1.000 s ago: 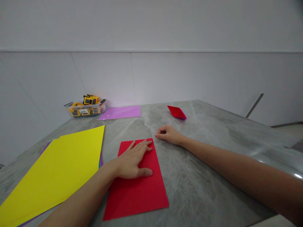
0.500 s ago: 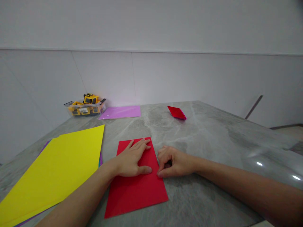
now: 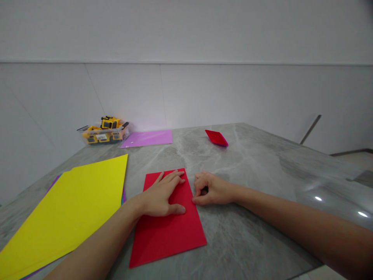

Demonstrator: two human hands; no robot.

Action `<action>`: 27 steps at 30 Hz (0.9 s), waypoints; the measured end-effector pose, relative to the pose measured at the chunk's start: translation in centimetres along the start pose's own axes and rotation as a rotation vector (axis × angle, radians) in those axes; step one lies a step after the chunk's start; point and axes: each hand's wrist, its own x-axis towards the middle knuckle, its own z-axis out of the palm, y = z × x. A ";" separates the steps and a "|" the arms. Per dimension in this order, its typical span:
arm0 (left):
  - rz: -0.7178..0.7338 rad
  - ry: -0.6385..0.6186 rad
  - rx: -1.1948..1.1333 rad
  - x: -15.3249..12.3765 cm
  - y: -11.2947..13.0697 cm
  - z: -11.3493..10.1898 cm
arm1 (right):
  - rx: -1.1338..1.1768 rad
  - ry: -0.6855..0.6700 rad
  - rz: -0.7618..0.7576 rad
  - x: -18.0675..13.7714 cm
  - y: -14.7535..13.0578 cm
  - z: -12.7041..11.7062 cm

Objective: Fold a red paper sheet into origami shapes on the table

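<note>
A red sheet of paper, which looks folded, lies flat on the grey marbled table in front of me. My left hand rests flat on its upper part, fingers spread and thumb pointing right. At the sheet's right edge, my right hand is curled into a fist, its thumb tip at or touching that edge. I see nothing held inside those curled fingers. To the left, a stack of large yellow paper lies partly under my left forearm, with purple and teal sheets peeking out beneath it.
At the back left, a clear plastic box holds yellow toy construction vehicles. Beside it lies a flat light-purple sheet. A small folded red piece with a magenta edge sits farther back. A white wall stands behind the table.
My right hand has slid away from me along the right edge of the red sheet. My left hand has stayed in place on the paper. The view has shifted slightly.
</note>
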 end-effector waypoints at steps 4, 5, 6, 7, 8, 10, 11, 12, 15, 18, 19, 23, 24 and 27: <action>-0.001 -0.005 -0.012 0.1 -0.2 0.1 | 0.005 -0.008 0.033 0.3 0.7 0.0; 0.005 -0.002 -0.017 0.1 -0.3 0.2 | 0.005 -0.010 0.036 0.4 0.9 0.0; 0.014 0.001 -0.022 0.1 -0.4 0.2 | 0.003 -0.011 0.039 0.5 1.0 0.0; 0.020 0.004 -0.027 0.2 -0.4 0.3 | -0.001 -0.008 0.042 0.6 1.2 0.1; 0.026 0.004 -0.030 0.2 -0.5 0.3 | -0.007 -0.002 0.045 0.7 1.3 0.1; 0.030 0.005 -0.030 0.3 -0.6 0.3 | -0.019 0.015 0.055 0.9 1.6 0.1; 0.031 0.008 -0.025 0.3 -0.6 0.3 | -0.023 0.024 0.064 1.0 1.8 0.1; 0.035 0.012 -0.018 0.3 -0.6 0.3 | -0.024 0.034 0.074 1.2 1.9 0.1; 0.049 0.034 -0.003 0.3 -0.7 0.4 | -0.025 0.053 0.094 1.6 2.1 0.1; 0.052 0.025 0.003 0.3 -0.7 0.5 | -0.042 0.039 0.086 2.0 2.2 -0.1; 0.052 0.018 0.005 0.3 -0.7 0.5 | -0.047 0.030 0.084 2.2 2.3 -0.2; 0.053 -0.002 0.011 0.3 -0.6 0.4 | -0.045 0.021 0.098 2.9 2.9 -0.6; 0.054 -0.003 0.014 0.3 -0.6 0.3 | -0.046 0.023 0.102 3.2 3.2 -0.7; 0.060 0.000 0.032 0.4 -0.6 0.3 | -0.048 0.024 0.110 3.8 3.8 -1.0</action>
